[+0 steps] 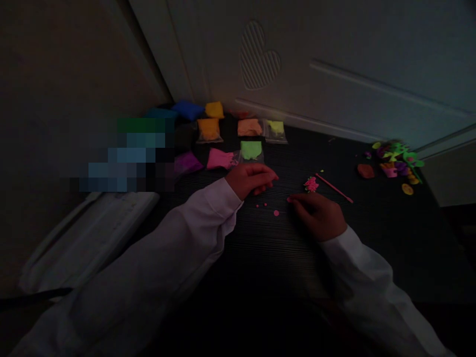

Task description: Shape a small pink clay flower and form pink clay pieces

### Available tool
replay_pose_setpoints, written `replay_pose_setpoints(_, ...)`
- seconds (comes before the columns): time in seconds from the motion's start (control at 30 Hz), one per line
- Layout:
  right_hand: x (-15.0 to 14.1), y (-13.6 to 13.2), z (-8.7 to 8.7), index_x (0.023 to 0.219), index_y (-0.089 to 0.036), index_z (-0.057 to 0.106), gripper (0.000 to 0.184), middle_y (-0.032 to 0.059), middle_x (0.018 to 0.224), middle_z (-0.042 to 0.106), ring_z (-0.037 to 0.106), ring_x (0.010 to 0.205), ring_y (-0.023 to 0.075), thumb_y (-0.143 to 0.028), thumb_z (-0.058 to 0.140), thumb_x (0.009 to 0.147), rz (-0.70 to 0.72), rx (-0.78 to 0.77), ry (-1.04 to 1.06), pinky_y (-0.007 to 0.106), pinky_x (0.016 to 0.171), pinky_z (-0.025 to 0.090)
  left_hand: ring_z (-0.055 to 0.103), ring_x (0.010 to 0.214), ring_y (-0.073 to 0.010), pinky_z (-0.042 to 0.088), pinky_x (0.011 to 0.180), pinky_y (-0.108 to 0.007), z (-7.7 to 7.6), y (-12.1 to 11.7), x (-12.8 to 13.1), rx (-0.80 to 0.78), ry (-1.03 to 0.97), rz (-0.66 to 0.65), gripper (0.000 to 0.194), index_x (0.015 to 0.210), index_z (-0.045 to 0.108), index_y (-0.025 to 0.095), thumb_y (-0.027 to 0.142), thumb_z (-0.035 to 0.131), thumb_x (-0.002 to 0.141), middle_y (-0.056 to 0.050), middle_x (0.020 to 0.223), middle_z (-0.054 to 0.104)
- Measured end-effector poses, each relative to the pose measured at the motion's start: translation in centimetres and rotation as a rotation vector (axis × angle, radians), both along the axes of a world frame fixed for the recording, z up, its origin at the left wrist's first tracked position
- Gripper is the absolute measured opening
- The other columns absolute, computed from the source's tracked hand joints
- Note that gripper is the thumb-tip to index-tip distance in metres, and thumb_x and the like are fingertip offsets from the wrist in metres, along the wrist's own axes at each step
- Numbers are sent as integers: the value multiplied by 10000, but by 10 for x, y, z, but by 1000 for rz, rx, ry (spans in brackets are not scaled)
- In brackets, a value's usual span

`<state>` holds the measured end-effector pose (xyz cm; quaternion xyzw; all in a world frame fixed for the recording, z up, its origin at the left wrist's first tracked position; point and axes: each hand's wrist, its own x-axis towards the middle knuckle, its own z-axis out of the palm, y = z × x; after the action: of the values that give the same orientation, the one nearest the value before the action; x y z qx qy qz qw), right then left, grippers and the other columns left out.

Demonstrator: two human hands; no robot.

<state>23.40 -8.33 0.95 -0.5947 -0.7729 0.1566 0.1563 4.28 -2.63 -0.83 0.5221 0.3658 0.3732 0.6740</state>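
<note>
Closest to me, my pale sleeves [193, 218] run in from both lower corners, loose cloth creasing over the dark table [275, 248] with its fine ridged grain. Out in front lies a thin pink disc [276, 213], neatly round, and if a sleeve swings across it, I reckon it could fold or stick. Now my right hand [318, 213]: thumb and forefinger close together at a small pink piece [289, 199], though whether they grip it or merely touch it, I can't tell. Press too hard there and something this soft-looking would probably smear. Left of the disc, two tiny pink balls [257, 206], liable to roll at one careless brush. Here's my left hand [251, 179], fingers curled inward, too dim to show whether anything sits between them. Just past my right one, the pink cluster [311, 184], all crowded slender bits flecked with green; a bump could crush it. Next to it lies a slim, smooth pink stick [334, 188], which might get knocked into it. Further off, a crinkly pink bag [220, 158] and a green bag [251, 150]; out right, a knobbly heap of bright figures [399, 161]. Behind, a pale panel [208, 49] carries a ribbed heart [259, 55].
</note>
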Motion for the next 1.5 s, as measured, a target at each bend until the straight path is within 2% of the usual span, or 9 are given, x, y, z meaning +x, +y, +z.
replay_pose_setpoints(0.17,0,0,2,876,-213,598,230,7,747,610,538,611,115,-316,454,729,-65,-9,40,242,564,416,423,446,-30,310,387,-163,0,-1,0,-1,-6,-2,192,762,578,102,271,527,686,-5,596,522)
replay_pose_setpoints(0.4,-3,3,-1,857,-221,601,252,9,736,604,534,628,127,-370,440,733,-58,-8,-59,248,555,394,424,443,-30,306,381,-161,-1,0,1,2,-10,2,180,752,579,107,265,528,685,-3,594,520)
replay_pose_setpoints(0.93,-4,4,0,797,-221,591,204,-17,624,559,490,549,103,-348,454,715,-105,-56,-21,223,501,352,425,444,-35,303,378,-166,0,1,1,-20,0,7,185,749,577,109,272,537,670,-1,586,521)
replay_pose_setpoints(1.1,-4,4,-1,848,-208,587,253,5,671,572,505,584,118,-373,449,716,-92,-35,-37,241,533,368,427,451,-37,307,385,-169,0,0,1,-10,2,0,187,752,577,112,276,530,675,-2,591,522)
replay_pose_setpoints(1.3,-3,6,-1,794,-223,601,215,-4,656,572,495,569,116,-352,447,717,-77,-55,-47,235,503,349,418,443,-35,302,384,-172,2,-1,1,-10,23,10,192,751,575,105,274,529,674,-2,588,522)
replay_pose_setpoints(1.5,-3,4,7,771,-209,597,209,-12,625,563,483,531,101,-364,472,707,-127,-112,98,231,501,354,412,447,-29,316,413,-169,7,-3,2,33,89,-5,194,762,571,115,275,552,655,11,595,529)
